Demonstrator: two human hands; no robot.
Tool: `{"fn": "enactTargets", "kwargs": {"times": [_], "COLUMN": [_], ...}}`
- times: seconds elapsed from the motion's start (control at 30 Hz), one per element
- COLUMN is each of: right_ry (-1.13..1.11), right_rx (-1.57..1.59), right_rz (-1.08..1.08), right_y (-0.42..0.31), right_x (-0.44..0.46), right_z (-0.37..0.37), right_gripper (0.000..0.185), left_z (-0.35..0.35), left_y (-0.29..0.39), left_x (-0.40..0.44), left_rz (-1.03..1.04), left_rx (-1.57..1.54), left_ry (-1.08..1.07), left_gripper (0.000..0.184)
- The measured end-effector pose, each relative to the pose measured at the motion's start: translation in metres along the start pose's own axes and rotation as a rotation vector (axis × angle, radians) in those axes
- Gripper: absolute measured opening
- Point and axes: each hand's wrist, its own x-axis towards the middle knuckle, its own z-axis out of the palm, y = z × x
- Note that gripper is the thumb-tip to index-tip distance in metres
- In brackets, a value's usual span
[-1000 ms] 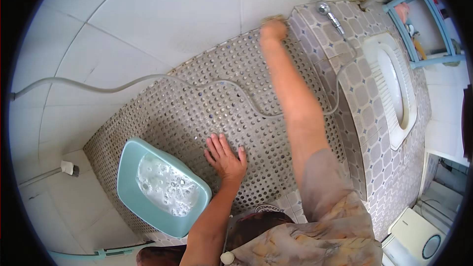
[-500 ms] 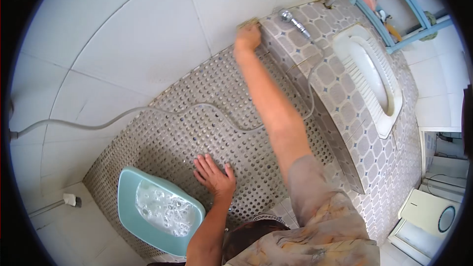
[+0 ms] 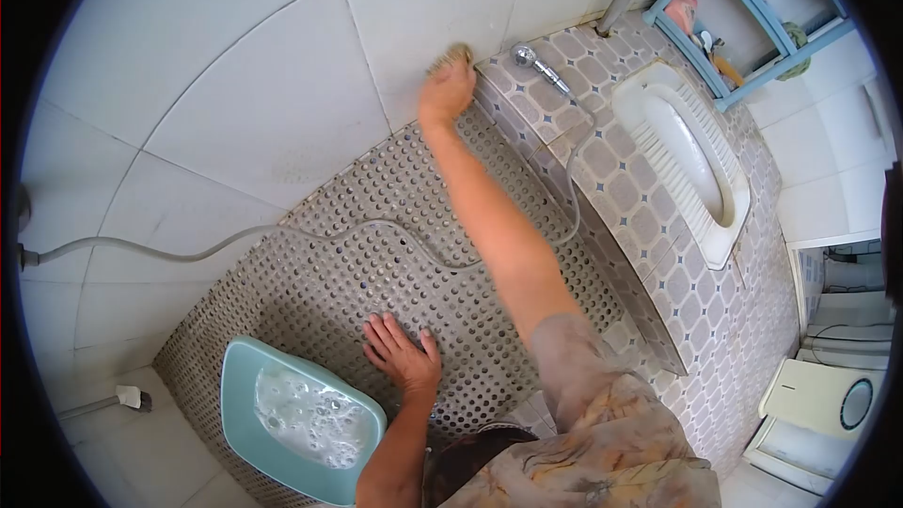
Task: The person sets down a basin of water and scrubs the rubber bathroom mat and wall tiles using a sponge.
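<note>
My right hand (image 3: 448, 92) reaches far forward, its fingers closed around a tan scrubbing brush (image 3: 451, 55). The brush is against the white tiled wall (image 3: 423, 19), by the corner where the tiled step begins; my hand hides most of it. My left hand (image 3: 404, 357) lies flat with spread fingers on the grey perforated floor mat (image 3: 348, 292), holding nothing. Left of that forearm stands a light-green basin (image 3: 246, 442) with foamy water (image 3: 315, 414) in it.
A grey hose (image 3: 226, 249) snakes over the mat under my right arm to a chrome shower head (image 3: 541, 66) on the patterned tiled step (image 3: 630, 198). A squat toilet (image 3: 691, 160) is set into that step. A blue shelf (image 3: 743, 28) holding small items stands at the upper right.
My right hand and the brush have shifted left and slightly down in view, along the wall. The view has turned a little. My left hand remains flat on the mat.
</note>
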Motion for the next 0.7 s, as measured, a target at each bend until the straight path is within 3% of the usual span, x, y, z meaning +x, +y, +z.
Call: {"fn": "enactTargets", "kwargs": {"times": [0.03,0.13,0.23,0.3,0.4,0.5,0.57,0.67,0.7], "right_ry": [-0.057,-0.201,-0.396,-0.219,-0.026,0.006,-0.341,-0.374,-0.368], "right_rx": [-0.100,0.058,0.047,0.195,0.338,0.056,-0.093,0.246,0.361], "right_rz": [0.147,0.479,0.332,-0.072,-0.075,-0.036,0.535,0.906,0.868], "right_y": [0.026,0.046,-0.060,-0.091,-0.112,-0.038,0.002,0.051,0.049], "right_x": [0.003,-0.001,-0.007,-0.028,-0.042,-0.036,-0.022,-0.031,-0.036], "right_z": [0.008,0.020,-0.022,-0.021,-0.020,0.004,0.001,0.022,0.027], "right_gripper": [0.019,0.014,0.021,0.020,0.016,0.019,0.021,0.022,0.024], "left_z": [0.000,0.001,0.000,0.000,0.000,0.000,-0.002,0.000,0.002], "left_y": [0.000,-0.002,-0.002,-0.004,-0.002,-0.002,-0.002,-0.005,-0.004], "left_x": [0.000,-0.001,-0.001,-0.003,-0.001,-0.002,0.000,0.000,0.000], "left_rz": [-0.001,0.009,0.001,0.000,0.002,-0.009,-0.017,-0.020,-0.009], "left_rx": [0.003,0.016,0.013,0.023,0.014,-0.006,-0.005,0.001,0.015], "left_ry": [-0.003,-0.004,-0.022,-0.026,-0.018,-0.025,-0.036,-0.044,-0.018], "left_gripper": [0.071,0.070,0.070,0.070,0.070,0.070,0.070,0.072,0.074]}}
